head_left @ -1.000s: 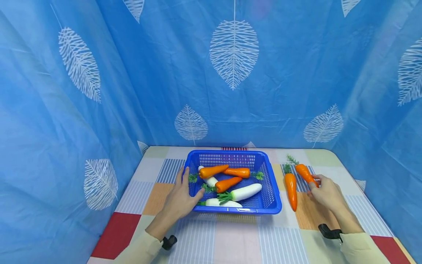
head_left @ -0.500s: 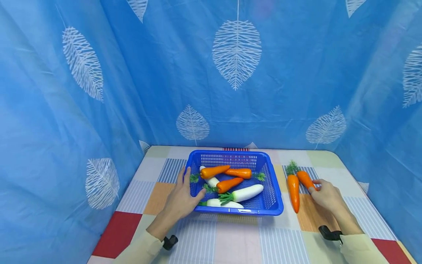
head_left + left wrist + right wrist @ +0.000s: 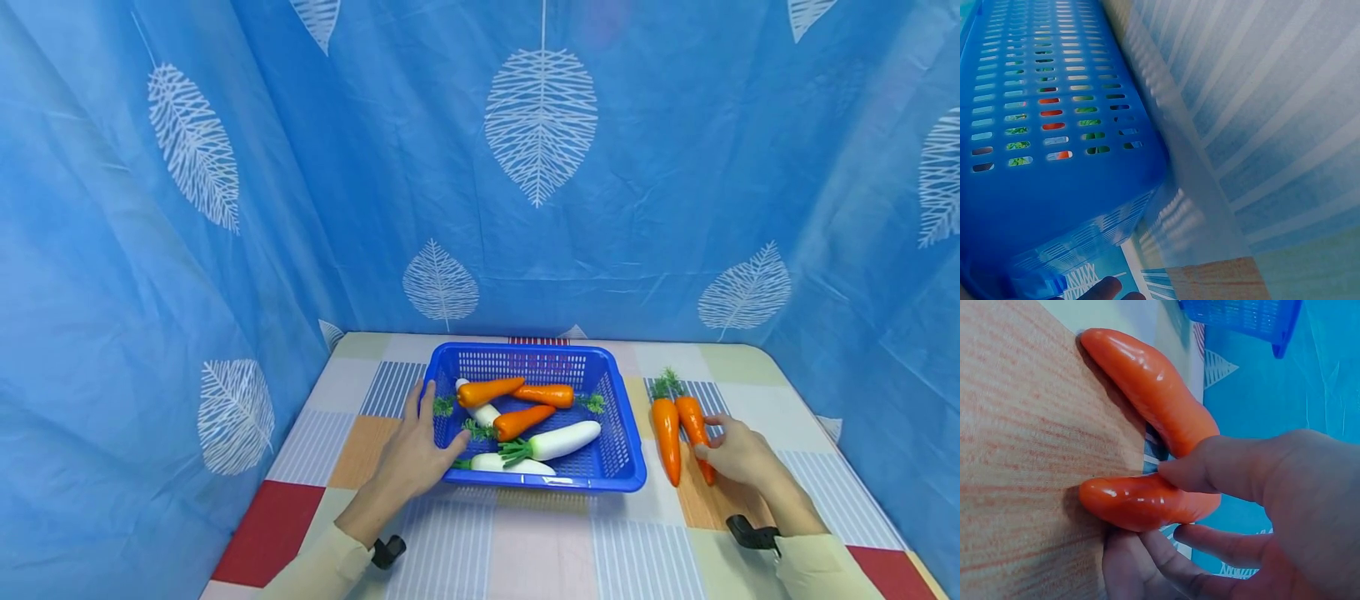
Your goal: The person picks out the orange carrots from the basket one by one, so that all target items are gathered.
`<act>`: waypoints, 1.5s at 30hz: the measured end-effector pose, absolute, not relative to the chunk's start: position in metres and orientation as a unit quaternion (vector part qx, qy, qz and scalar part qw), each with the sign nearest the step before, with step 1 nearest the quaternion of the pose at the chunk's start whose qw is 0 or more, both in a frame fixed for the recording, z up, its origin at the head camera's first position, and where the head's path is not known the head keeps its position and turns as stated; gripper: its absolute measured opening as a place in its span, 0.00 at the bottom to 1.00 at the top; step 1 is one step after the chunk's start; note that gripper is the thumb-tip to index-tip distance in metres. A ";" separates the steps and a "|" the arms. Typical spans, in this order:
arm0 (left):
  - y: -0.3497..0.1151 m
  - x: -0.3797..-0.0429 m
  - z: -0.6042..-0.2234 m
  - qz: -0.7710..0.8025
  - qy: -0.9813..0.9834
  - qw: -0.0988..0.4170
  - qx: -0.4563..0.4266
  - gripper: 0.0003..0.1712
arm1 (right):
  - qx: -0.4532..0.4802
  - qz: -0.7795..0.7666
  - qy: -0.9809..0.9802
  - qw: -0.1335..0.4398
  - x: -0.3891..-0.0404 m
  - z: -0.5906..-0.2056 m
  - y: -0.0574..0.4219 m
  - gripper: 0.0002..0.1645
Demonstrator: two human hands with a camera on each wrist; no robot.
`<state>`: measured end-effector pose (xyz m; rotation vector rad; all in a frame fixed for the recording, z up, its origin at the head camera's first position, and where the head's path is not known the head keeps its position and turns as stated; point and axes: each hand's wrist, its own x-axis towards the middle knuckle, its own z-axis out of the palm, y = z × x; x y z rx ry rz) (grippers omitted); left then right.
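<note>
right of the blue basket [image 3: 585, 483], the nearer right hand [image 3: 741, 454] pinches the outer carrot [image 3: 692, 419], lying front to back, while the left hand [image 3: 412, 454] is spread by the basket's left side.

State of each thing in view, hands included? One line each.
Tablecloth, spread out
Basket, upright, uncovered, loaded
Basket carrots, three, lying inside
Radishes, three, lying inside, one partly under a carrot
Loose carrot, lying on the tablecloth, unheld
Held carrot, gripped, alongside the loose carrot
Right hand, pinching the held carrot
Left hand, fingers spread, by the basket's left end
Curtain, hanging
Wrist devices, worn
</note>
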<state>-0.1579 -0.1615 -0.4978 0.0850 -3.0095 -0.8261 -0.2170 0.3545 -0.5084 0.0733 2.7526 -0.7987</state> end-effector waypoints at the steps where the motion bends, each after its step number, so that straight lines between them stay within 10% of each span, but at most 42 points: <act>1: -0.162 -0.158 -0.498 -0.265 -0.964 0.010 0.027 0.64 | 0.024 -0.273 0.952 0.137 -0.217 -0.509 0.355 0.45; 22: -0.163 -0.158 -0.500 -0.265 -0.964 0.013 0.022 0.64 | 0.007 -0.231 0.972 0.048 -0.218 -0.492 0.343 0.49; 45: -0.163 -0.160 -0.501 -0.270 -0.963 0.016 0.017 0.64 | -0.168 -0.237 0.956 -0.048 -0.242 -0.426 0.229 0.37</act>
